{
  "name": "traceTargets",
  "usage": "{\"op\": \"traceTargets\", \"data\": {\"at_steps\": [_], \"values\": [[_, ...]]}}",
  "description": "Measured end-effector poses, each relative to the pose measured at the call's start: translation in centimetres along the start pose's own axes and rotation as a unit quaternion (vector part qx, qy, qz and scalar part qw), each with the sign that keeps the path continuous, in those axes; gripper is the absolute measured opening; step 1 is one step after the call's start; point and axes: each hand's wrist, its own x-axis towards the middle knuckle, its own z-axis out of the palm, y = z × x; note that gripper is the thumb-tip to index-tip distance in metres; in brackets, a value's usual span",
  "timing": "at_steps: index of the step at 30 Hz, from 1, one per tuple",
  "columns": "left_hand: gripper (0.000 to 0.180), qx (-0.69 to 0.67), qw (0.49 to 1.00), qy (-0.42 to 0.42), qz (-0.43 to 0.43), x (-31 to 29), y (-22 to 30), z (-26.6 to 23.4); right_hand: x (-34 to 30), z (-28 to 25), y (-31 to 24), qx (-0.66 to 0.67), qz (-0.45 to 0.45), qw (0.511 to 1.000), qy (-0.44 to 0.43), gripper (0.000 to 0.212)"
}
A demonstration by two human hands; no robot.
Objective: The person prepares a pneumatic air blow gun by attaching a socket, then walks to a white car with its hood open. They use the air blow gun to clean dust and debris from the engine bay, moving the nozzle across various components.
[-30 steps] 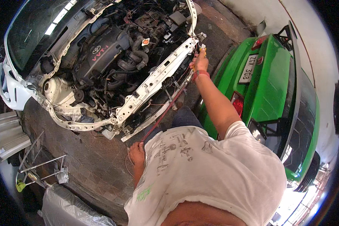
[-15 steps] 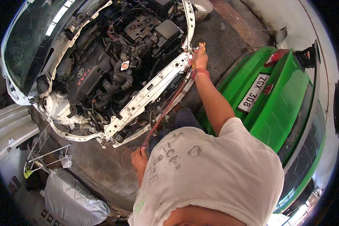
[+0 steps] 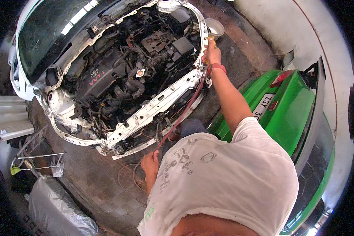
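Observation:
A reddish hose (image 3: pixel 183 112) runs along the front of a car's open engine bay. My left hand (image 3: pixel 150 163), low beside my shirt, is closed round it. Its upper part rises to my right hand (image 3: pixel 212 54), which is closed on a yellow nozzle (image 3: pixel 211 38) that shows only in small bits past the fingers. My right hand is over the white body frame (image 3: pixel 202 35) at the bay's far right corner. The dark engine (image 3: pixel 102 72) lies exposed behind the white front crossbar (image 3: pixel 157 105). A red band (image 3: pixel 216 67) circles my right wrist.
Close on my right stands a green car (image 3: pixel 281 114). A pale basin (image 3: pixel 215 28) sits on the floor past the bay's corner. At left are a metal-framed stand (image 3: pixel 39 157) and a silver-grey covered bundle (image 3: pixel 61 206). Loops of thin hose (image 3: pixel 134 177) lie near my left hand.
My right hand has shifted up along the white frame, past the corner, with the yellow nozzle in it. My left hand still grips the hose. The whole view has shifted slightly.

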Motion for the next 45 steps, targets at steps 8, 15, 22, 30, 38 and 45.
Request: {"op": "traceTargets", "data": {"at_steps": [8, 15, 22, 30, 38, 45], "values": [[0.046, -0.079, 0.996, -0.030, 0.034, -0.6, 1.4, -0.9, 2.0, 1.5, -2.4, -0.046, -0.004, 0.999, 0.005, 0.070], [0.039, -0.019, 1.000, 0.011, 0.007, 0.8, 7.3, -0.7, 11.0, 3.6, -1.4, -0.117, -0.018, 0.993, -0.029, 0.075], [0.038, -0.001, 0.999, 0.003, -0.041, 4.5, 16.3, -2.9, 19.6, 6.4, 0.8, -0.228, 0.029, 0.972, -0.056, 0.076], [0.041, 0.007, 0.999, 0.018, -0.049, 10.1, 24.7, -5.3, 26.4, 13.7, -3.8, -0.175, -0.068, 0.980, -0.067, 0.075], [0.043, -0.002, 0.996, 0.033, -0.081, 12.3, 28.8, -7.2, 28.4, 21.8, -8.2, -0.118, -0.084, 0.976, -0.161, 0.076], [0.043, -0.015, 0.993, 0.077, -0.085, 15.2, 31.9, -8.7, 30.4, 26.1, -11.9, -0.074, -0.149, 0.979, -0.117, 0.079]]}}
